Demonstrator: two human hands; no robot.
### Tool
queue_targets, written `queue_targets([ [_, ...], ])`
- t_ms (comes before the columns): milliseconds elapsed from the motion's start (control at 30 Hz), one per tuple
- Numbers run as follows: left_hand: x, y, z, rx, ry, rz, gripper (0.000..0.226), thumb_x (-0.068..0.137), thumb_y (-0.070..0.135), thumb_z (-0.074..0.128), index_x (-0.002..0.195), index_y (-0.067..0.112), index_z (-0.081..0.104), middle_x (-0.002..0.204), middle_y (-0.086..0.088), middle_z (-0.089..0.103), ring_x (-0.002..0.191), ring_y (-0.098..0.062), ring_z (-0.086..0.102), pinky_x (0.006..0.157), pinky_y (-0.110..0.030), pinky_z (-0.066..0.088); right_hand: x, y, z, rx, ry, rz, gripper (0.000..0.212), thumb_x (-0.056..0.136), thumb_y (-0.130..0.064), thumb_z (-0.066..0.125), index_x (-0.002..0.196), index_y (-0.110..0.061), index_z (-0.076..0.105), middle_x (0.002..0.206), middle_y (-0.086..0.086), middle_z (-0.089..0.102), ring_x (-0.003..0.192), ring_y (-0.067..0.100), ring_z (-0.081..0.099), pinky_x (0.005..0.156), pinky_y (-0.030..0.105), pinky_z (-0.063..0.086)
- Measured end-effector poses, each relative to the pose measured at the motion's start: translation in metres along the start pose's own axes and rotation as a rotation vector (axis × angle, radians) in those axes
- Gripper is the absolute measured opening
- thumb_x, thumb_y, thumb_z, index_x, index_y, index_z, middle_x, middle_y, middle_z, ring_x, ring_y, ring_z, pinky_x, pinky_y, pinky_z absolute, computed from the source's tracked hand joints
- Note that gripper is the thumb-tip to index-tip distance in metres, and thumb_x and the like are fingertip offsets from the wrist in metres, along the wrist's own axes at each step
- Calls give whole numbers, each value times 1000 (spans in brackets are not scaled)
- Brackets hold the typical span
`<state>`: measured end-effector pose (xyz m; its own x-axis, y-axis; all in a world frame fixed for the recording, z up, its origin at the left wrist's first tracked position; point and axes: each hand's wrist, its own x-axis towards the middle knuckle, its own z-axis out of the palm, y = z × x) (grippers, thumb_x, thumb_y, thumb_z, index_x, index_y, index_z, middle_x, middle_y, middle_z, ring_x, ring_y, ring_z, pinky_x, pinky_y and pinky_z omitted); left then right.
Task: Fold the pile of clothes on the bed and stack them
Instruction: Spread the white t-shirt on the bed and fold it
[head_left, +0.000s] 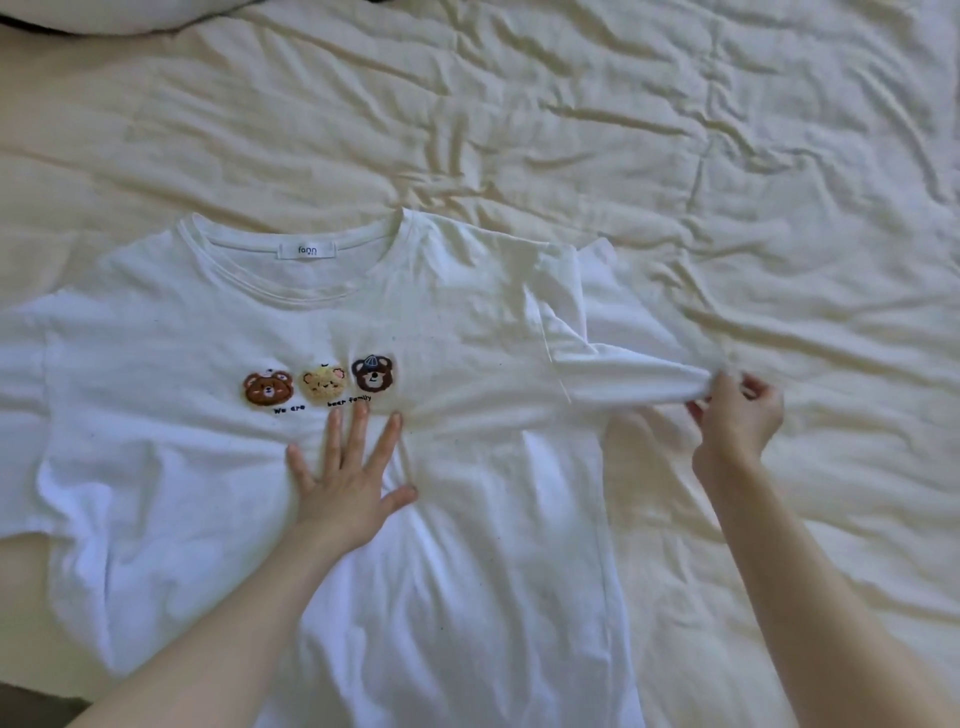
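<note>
A white T-shirt (467, 322) lies face up on the bed, collar away from me, with three bear faces (319, 384) stitched across the chest. My left hand (348, 478) rests flat on the shirt just below the bears, fingers spread. My right hand (737, 415) pinches the end of the shirt's right sleeve (634, 376) and holds it stretched out sideways, a little above the bedding. The shirt's left sleeve lies flat toward the left edge of the view.
A wrinkled cream bedsheet (675, 130) covers the bed all around the shirt. A white pillow or cushion edge (130, 15) shows at the top left. A dark strip (31, 701) at the bottom left marks the bed's edge.
</note>
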<state>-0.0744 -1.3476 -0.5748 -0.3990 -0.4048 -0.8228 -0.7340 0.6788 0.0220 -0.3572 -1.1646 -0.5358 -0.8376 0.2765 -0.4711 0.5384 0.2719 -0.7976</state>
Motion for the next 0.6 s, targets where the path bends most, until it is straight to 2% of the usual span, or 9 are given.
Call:
queue_targets([
  [67, 0, 1, -1, -1, -10, -8, 87, 88, 68, 26, 126, 30, -43, 126, 5, -55, 134, -26, -38, 105, -68, -4, 5, 13, -3, -46, -59, 133, 29, 91, -20, 57, 116, -11, 45, 111, 9, 51, 90, 20, 55, 71, 31, 52],
  [167, -1, 2, -1, -5, -21, -20, 87, 88, 68, 26, 125, 30, -44, 126, 5, -56, 134, -26, -38, 105, -68, -4, 14, 9, 8, -323, -72, -27, 54, 88, -37, 59, 129, -7, 42, 114, 5, 50, 101, 20, 52, 92, 35, 43],
  [233, -1, 2, 0, -14, -16, -30, 87, 88, 67, 26, 124, 31, -44, 125, 5, -57, 134, -25, -39, 105, -68, -4, 24, -4, 24, -615, -82, -237, 55, 89, -43, 54, 129, -6, 46, 122, 9, 53, 114, 25, 50, 98, 36, 37],
  [267, -1, 2, 1, -16, -7, -34, 87, 88, 67, 26, 124, 31, -45, 125, 5, -58, 133, -25, -39, 105, -68, -4, 29, -12, 35, -773, -159, -356, 49, 90, -43, 52, 123, -7, 51, 121, 12, 55, 117, 29, 49, 96, 37, 37],
  [333, 1, 3, 2, -3, -5, -43, 87, 88, 68, 25, 122, 32, -46, 122, 5, -60, 132, -25, -40, 105, -68, -4, 35, -30, 61, -926, -371, -515, 32, 92, -37, 47, 104, -8, 55, 103, 13, 58, 106, 31, 53, 82, 33, 37],
  [433, 3, 3, 3, 28, -20, -64, 86, 88, 69, 23, 118, 34, -49, 117, 5, -63, 131, -25, -42, 104, -68, -5, 36, -49, 92, -918, -546, -457, 36, 94, -34, 46, 99, -1, 61, 81, 10, 54, 76, 24, 52, 63, 28, 34],
  [500, 3, 4, 5, 50, -20, -68, 85, 88, 69, 22, 117, 35, -50, 116, 4, -64, 131, -26, -42, 105, -68, -4, 38, -54, 101, -849, -602, -348, 27, 92, -31, 53, 99, -6, 61, 77, 4, 56, 69, 19, 53, 54, 24, 38],
  [533, 3, 5, 5, 58, -16, -69, 85, 88, 69, 22, 117, 34, -50, 117, 4, -64, 131, -26, -42, 105, -68, -4, 40, -54, 103, -805, -582, -330, 22, 90, -28, 56, 99, -9, 60, 80, 4, 58, 75, 20, 57, 55, 23, 41],
  [600, 4, 4, 6, 70, -1, -67, 84, 88, 68, 22, 118, 34, -49, 119, 3, -62, 131, -25, -41, 105, -67, -4, 46, -56, 104, -739, -422, -376, 29, 91, -27, 55, 111, -7, 60, 103, 12, 63, 101, 27, 57, 77, 31, 45],
])
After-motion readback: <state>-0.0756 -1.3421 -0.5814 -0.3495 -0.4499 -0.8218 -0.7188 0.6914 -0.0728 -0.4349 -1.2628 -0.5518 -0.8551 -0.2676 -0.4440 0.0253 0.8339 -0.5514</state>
